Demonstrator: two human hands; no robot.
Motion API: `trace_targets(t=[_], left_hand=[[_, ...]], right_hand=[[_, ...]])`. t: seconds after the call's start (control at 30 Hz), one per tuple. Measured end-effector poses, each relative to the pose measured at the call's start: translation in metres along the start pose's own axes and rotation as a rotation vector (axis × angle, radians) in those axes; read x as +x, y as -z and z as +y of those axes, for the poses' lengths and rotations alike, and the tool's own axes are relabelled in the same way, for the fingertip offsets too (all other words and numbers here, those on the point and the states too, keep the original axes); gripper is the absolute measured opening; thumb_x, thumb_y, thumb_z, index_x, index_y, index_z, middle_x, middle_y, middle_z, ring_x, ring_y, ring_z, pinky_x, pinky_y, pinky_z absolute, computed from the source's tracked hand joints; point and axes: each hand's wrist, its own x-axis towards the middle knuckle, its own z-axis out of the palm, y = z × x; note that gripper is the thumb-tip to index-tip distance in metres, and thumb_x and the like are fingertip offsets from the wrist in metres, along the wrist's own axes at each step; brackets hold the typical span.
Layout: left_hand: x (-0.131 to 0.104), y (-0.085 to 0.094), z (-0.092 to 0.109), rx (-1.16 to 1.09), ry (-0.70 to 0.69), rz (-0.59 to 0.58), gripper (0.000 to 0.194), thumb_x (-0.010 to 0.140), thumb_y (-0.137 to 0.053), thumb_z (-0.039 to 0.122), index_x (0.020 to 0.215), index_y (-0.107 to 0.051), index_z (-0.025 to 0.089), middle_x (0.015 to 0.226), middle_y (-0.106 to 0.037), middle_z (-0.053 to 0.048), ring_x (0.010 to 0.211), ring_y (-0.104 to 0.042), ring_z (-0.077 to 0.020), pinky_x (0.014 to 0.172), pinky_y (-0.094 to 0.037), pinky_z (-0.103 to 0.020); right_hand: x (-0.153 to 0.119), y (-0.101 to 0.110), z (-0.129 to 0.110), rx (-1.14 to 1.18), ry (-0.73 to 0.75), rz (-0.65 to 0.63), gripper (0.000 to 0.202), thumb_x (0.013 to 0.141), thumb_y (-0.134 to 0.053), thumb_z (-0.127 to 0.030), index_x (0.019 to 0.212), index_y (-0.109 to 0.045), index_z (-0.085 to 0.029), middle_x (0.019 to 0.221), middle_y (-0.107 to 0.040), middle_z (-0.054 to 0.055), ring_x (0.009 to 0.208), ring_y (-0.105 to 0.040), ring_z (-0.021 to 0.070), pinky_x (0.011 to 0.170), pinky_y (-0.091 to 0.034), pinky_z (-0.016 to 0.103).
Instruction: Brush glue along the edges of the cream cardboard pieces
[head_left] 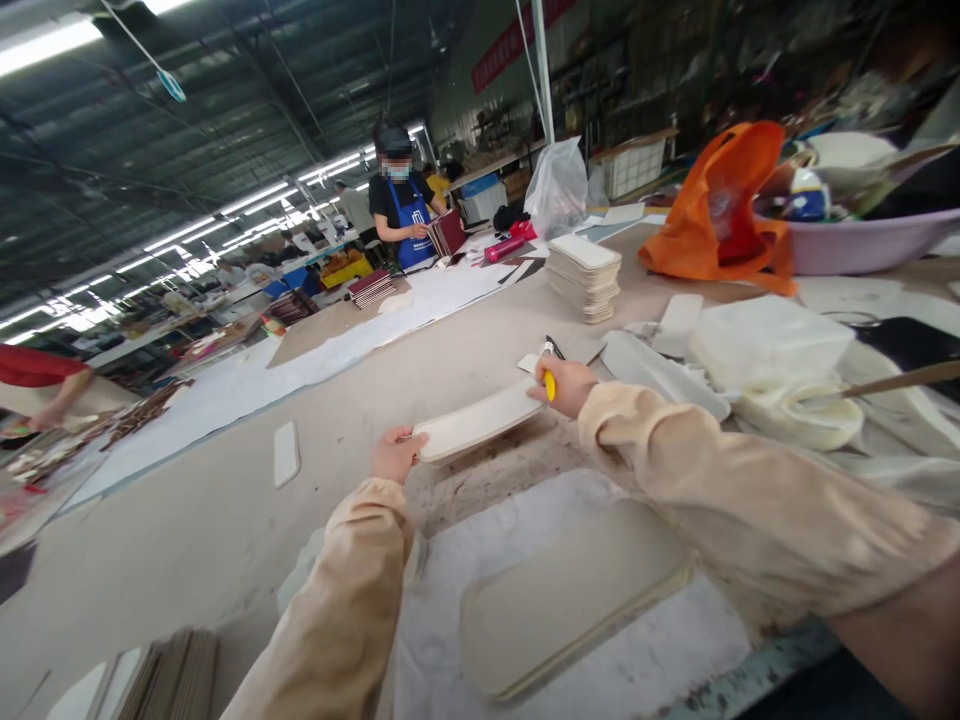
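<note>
A long cream panel with rounded corners (pixel 480 420) is held just above the table, slightly bent. My left hand (pixel 396 453) grips its left end between thumb and fingers. At the other end, my right hand (pixel 566 387) is closed round a yellow-handled tool (pixel 550 385) and also touches the panel's right end. Nearer to me, a stack of larger cream panels (pixel 577 590) lies on a white sheet (pixel 435 640). A small white rounded piece (pixel 286 454) lies flat to the left of my left hand.
A stack of pale pieces (pixel 584 275) stands beyond my right hand. An orange bag (pixel 712 215) and a lilac basin (pixel 862 243) are at the right, above plastic-wrapped material (pixel 772 340). More panels (pixel 165 675) stand at the lower left. A person in a blue apron (pixel 409 215) works across the table.
</note>
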Motion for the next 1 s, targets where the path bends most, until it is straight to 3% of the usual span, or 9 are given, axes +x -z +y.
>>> trace_targets(t=[0.13,0.33,0.43,0.53,0.67,0.77,0.9,1.0], left_hand=[[0.02,-0.008,-0.008,0.169,0.01,0.037,0.036,0.061,-0.075,0.033,0.09,-0.066,0.014,0.066,-0.066,-0.001,0.058,-0.06,-0.0153,0.056,-0.047,-0.027],[0.023,-0.015,-0.012,0.408,-0.038,0.041,0.033,0.067,-0.071,0.031,0.096,-0.068,0.016,0.081,-0.071,-0.006,0.078,-0.068,-0.0223,0.071,-0.049,-0.031],[0.018,-0.016,-0.01,0.486,-0.069,0.039,0.031,0.069,-0.07,0.032,0.095,-0.068,0.015,0.085,-0.071,-0.009,0.086,-0.067,-0.0268,0.081,-0.049,-0.037],[0.003,-0.012,-0.006,0.508,-0.118,0.03,0.037,0.071,-0.069,0.034,0.101,-0.068,0.014,0.102,-0.07,-0.013,0.095,-0.065,-0.0285,0.092,-0.046,-0.041],[-0.051,0.007,-0.007,0.387,-0.214,-0.003,0.047,0.081,-0.06,0.043,0.119,-0.062,0.015,0.122,-0.064,-0.012,0.108,-0.061,-0.0247,0.098,-0.046,-0.037],[-0.116,0.026,-0.018,0.137,-0.381,-0.158,0.049,0.084,-0.06,0.046,0.124,-0.059,0.017,0.128,-0.062,-0.011,0.12,-0.056,-0.0258,0.105,-0.043,-0.039],[-0.191,0.037,-0.048,0.144,-0.647,-0.403,0.073,0.077,-0.071,0.05,0.14,-0.046,0.022,0.144,-0.049,-0.012,0.135,-0.042,-0.0315,0.115,-0.032,-0.048],[-0.218,0.032,-0.072,0.249,-0.761,-0.466,0.09,0.072,-0.075,0.05,0.148,-0.033,0.026,0.15,-0.042,-0.013,0.139,-0.038,-0.0328,0.114,-0.035,-0.05]], right_hand=[[0.015,-0.024,0.014,-0.019,-0.007,-0.002,0.03,0.062,-0.077,-0.022,0.068,-0.048,-0.022,0.053,-0.045,-0.004,0.053,-0.042,0.0137,0.058,-0.031,0.027],[0.023,-0.044,0.033,-0.033,-0.03,0.0,0.034,0.062,-0.08,-0.022,0.067,-0.047,-0.022,0.051,-0.042,-0.004,0.051,-0.04,0.0139,0.055,-0.027,0.027],[0.023,-0.043,0.037,-0.066,-0.053,0.006,0.034,0.064,-0.081,-0.024,0.069,-0.047,-0.023,0.05,-0.039,-0.004,0.049,-0.034,0.0133,0.054,-0.024,0.028],[0.011,-0.026,0.034,-0.108,-0.05,0.003,0.029,0.071,-0.078,-0.032,0.076,-0.05,-0.023,0.053,-0.041,-0.003,0.05,-0.034,0.0136,0.056,-0.024,0.028],[-0.029,0.018,0.022,-0.151,0.059,0.033,0.027,0.083,-0.067,-0.046,0.087,-0.055,-0.023,0.066,-0.053,0.001,0.059,-0.045,0.0152,0.061,-0.032,0.03],[-0.074,0.053,0.015,-0.116,0.136,0.1,0.027,0.089,-0.059,-0.05,0.092,-0.057,-0.023,0.078,-0.061,0.002,0.066,-0.052,0.0134,0.066,-0.04,0.029],[-0.137,0.083,0.022,0.04,0.039,0.23,0.031,0.086,-0.062,-0.052,0.094,-0.06,-0.022,0.08,-0.064,0.002,0.063,-0.058,0.0125,0.063,-0.047,0.027],[-0.174,0.101,0.026,0.204,-0.035,0.346,0.032,0.085,-0.064,-0.051,0.097,-0.061,-0.021,0.076,-0.065,0.002,0.059,-0.059,0.0132,0.058,-0.05,0.026]])
